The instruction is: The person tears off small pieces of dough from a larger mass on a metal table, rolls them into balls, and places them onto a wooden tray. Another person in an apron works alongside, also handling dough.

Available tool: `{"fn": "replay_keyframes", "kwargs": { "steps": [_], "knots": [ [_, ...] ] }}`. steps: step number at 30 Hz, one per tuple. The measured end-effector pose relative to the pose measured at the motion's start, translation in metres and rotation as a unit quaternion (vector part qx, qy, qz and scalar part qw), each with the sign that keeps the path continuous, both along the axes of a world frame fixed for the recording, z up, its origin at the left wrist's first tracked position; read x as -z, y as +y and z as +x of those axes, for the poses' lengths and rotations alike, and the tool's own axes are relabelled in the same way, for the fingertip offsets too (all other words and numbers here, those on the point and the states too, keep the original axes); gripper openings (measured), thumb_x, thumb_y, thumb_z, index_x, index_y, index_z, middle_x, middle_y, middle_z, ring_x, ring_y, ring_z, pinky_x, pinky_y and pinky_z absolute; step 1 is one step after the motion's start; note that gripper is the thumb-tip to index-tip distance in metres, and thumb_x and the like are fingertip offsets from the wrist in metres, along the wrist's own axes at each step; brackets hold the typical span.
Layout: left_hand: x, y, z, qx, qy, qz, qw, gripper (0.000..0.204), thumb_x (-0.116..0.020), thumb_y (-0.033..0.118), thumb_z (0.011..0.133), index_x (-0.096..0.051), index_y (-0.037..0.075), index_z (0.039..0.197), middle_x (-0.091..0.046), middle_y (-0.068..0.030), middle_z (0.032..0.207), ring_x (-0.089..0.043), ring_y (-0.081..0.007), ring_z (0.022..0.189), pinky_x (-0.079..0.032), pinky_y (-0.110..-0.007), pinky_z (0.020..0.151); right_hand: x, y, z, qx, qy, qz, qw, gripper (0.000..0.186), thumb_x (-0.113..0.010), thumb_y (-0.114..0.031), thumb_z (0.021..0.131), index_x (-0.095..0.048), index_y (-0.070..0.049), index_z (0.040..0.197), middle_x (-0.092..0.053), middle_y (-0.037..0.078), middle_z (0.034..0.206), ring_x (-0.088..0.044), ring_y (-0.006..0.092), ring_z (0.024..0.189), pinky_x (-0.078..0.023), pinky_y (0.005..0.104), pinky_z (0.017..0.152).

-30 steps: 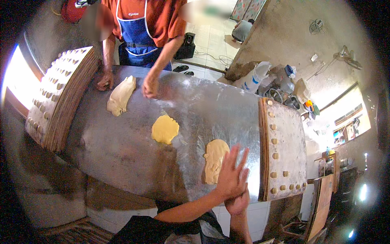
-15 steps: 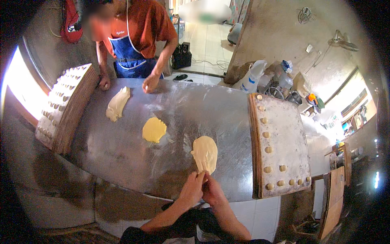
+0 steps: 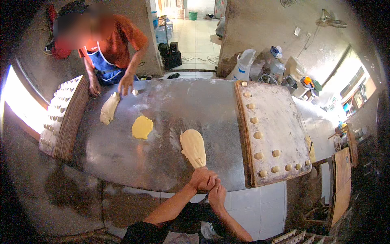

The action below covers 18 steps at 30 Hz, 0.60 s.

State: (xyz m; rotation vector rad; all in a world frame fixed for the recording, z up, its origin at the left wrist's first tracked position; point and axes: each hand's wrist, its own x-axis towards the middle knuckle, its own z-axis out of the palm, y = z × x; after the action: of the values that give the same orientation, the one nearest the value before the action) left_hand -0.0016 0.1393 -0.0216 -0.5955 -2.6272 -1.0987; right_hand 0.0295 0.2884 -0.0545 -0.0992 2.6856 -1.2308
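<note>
A large pale piece of dough (image 3: 193, 146) lies on the metal table (image 3: 162, 173), its narrow tail pointing toward me. My left hand (image 3: 203, 179) is closed around that tail at the table's near edge. Just right of it and a bit nearer, my right hand (image 3: 217, 196) is closed, its fingertips against my left fist. Whatever is between the right fingers is hidden. A flat yellow, dough-like piece (image 3: 142, 127) sits farther left on the metal.
Stacked boards with small dough balls stand at the right (image 3: 280, 122) and left (image 3: 72, 122) table ends. Across the table, a person in an orange shirt (image 3: 128, 36) reaches toward another dough strip (image 3: 109, 109) and a small white ball (image 3: 135, 92). Bags and pots (image 3: 266, 77) stand beyond.
My left hand has closed around the dough's tail, and my right hand has shifted right of it. The other person's hand has opened, and a small white ball now lies beside it.
</note>
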Motion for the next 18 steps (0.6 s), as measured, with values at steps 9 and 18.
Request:
{"fn": "replay_keyframes", "kwargs": {
  "steps": [9,18],
  "knots": [
    [-0.039,-0.085,-0.003,-0.049,0.068,-0.063,0.995,0.013,-0.069,0.019,0.093,-0.070,0.007,0.100,-0.069,-0.0114,0.095,-0.068,-0.0321,0.086,-0.056,-0.044,0.077,-0.090,0.024,-0.024,-0.172,0.145,0.274,0.935,0.037,-0.055,-0.034,0.101,-0.065,0.000,0.113,-0.064,0.027,0.121,-0.060,0.0460,0.116,-0.041,0.0588,0.104],
    [-0.043,-0.103,0.041,-0.138,0.005,0.070,0.988,0.021,-0.070,0.011,0.093,-0.071,0.010,0.114,-0.064,-0.0141,0.115,-0.068,-0.0317,0.104,-0.057,-0.042,0.090,-0.023,-0.027,-0.067,-0.232,0.142,0.129,0.954,0.054,-0.058,-0.029,0.099,-0.050,-0.009,0.149,-0.043,0.024,0.157,-0.036,0.0487,0.147,-0.023,0.0651,0.120]
  ]
}}
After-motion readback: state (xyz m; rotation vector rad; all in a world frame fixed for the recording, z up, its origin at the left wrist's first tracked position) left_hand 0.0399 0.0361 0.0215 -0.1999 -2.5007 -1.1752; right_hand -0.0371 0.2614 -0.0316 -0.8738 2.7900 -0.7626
